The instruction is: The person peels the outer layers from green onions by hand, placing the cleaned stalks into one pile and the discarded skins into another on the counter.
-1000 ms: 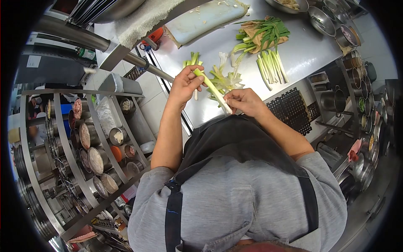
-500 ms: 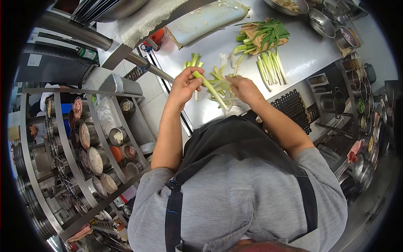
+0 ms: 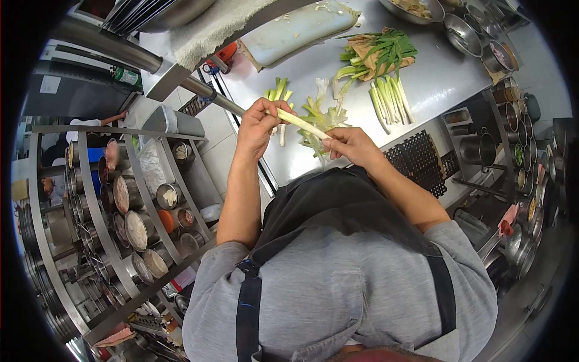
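A pale green leek stalk stretches between my hands above the steel table. My left hand is closed around its greener end. With thumb and fingers pinched, my right hand grips the whiter end. Beneath the stalk lies a loose heap of peeled leek leaves. Beyond my left hand are several trimmed leek pieces, partly hidden by it. To the right, several peeled leeks lie side by side.
Leafy leek tops with brownish outer leaves lie farther back. A whitish cutting board sits at the far side. Metal bowls crowd the far right corner. A rack of pots stands left, and a metal post borders the table.
My right hand has moved down and left to the stalk's white end. The stalk has swung to a flatter angle, and its lower end has risen. My left hand has shifted slightly left.
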`<state>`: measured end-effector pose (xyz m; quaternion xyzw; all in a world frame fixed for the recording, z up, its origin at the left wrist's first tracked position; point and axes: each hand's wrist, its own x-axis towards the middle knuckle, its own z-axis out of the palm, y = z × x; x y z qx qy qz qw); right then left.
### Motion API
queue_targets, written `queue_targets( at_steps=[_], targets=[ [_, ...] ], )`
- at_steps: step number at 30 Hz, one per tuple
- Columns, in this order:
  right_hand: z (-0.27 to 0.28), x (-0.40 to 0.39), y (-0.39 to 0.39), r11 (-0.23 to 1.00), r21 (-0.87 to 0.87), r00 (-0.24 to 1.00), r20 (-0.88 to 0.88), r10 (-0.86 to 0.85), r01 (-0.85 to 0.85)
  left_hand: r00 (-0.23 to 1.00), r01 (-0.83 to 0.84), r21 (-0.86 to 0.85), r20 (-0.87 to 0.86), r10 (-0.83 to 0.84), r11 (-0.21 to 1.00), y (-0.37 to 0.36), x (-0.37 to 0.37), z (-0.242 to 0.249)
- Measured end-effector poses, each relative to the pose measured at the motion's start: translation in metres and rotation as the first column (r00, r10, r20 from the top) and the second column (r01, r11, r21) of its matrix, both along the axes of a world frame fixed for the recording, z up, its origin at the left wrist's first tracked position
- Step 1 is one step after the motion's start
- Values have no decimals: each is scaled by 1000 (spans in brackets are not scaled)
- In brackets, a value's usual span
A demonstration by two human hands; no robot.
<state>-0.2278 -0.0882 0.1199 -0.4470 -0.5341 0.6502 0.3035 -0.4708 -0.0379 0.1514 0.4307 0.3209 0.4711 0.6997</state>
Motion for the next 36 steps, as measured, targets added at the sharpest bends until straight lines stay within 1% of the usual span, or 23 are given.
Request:
queue_targets(
  at_steps=[2, 4, 6, 8, 10, 11, 14, 15, 16, 17, 18, 20, 21, 22, 23, 24, 27, 28, 30, 31, 33, 34, 36],
  targets=[
    [-1, 3, -3, 999, 33, 995, 101, 10, -13, 996, -74, -13, -50, 73, 997, -1, 6, -2],
    [-9, 11, -2, 999, 45, 995, 97, -33, 29, 987, -131, -21, -101, 128, 991, 1, 9, -3],
    [-18, 25, 1, 996, 60, 992, 97, -76, 71, 877, -261, 58, -402, 262, 964, 6, 4, -7],
    [-24, 45, 5, 932, 34, 932, 13, -362, 361, 843, -291, 69, -453, 290, 954, 9, -14, -29],
    [-31, 70, 7, 819, 84, 822, -16, -569, 568, 678, -191, -48, -729, 97, 980, 8, -28, -50],
    [-42, 86, 8, 758, 94, 762, -26, -647, 646, 565, -154, -36, -823, 58, 987, 4, -29, -59],
    [-55, 117, 9, 600, 122, 588, 125, -799, 790, 218, 1, 8, -976, 7, 1000, -6, -30, -102],
    [-59, 123, 10, 598, 126, 586, 125, -801, 791, 183, 4, -45, -982, -45, 999, -13, -26, -107],
    [-64, 128, 10, 604, 167, 561, 245, -791, 779, 184, 5, -43, -982, -43, 999, -17, -19, -112],
    [-67, 131, 12, 614, 205, 524, 361, -771, 763, 77, -1, -5, -997, -4, 1000, -21, -11, -116],
    [-75, 135, 15, 615, 205, 525, 360, -771, 762, -33, -5, 34, -999, 34, 999, -24, -5, -118],
    [-92, 143, 25, 697, 459, 400, 588, -703, 551, -44, -2, 50, -998, 50, 999, -25, 3, -120],
    [-95, 148, 28, 699, 455, 406, 586, -702, 552, -89, -12, 44, -995, 43, 999, -23, 5, -120],
    [-98, 153, 30, 728, 559, 344, 645, -682, 396, -136, -23, 39, -990, 36, 999, -23, 6, -120],
    [-96, 151, 32, 741, 633, 273, 689, -671, 224, -126, -33, 47, -991, 42, 998, -23, 7, -116],
    [-94, 150, 31, 741, 632, 284, 685, -671, 228, -139, -37, 49, -989, 43, 998, -21, 4, -117],
    [-86, 145, 28, 723, 657, 316, 653, -688, 214, -16, -81, 45, -999, 43, 996, -21, -2, -117],
    [-85, 140, 25, 727, 654, 325, 655, -683, 211, -20, -90, 41, -999, 40, 995, -21, -6, -119],
    [-72, 127, 18, 722, 608, 414, 594, -690, 331, 70, -116, 17, -997, 25, 993, -21, -10, -126],
    [-69, 121, 16, 726, 603, 416, 598, -685, 330, 69, -118, 10, -997, 19, 993, -23, -11, -127],
    [-64, 108, 14, 673, 688, 485, 505, -714, 273, 485, -288, -269, -868, -102, 919, -23, -8, -120],
    [-62, 100, 13, 673, 686, 482, 507, -715, 277, 484, -283, -271, -869, -107, 920, -23, -8, -121],
    [-55, 80, 14, 776, 544, 695, 422, -582, 319, 877, -201, -426, -480, -32, 882, -25, -6, -118]
  ],
)
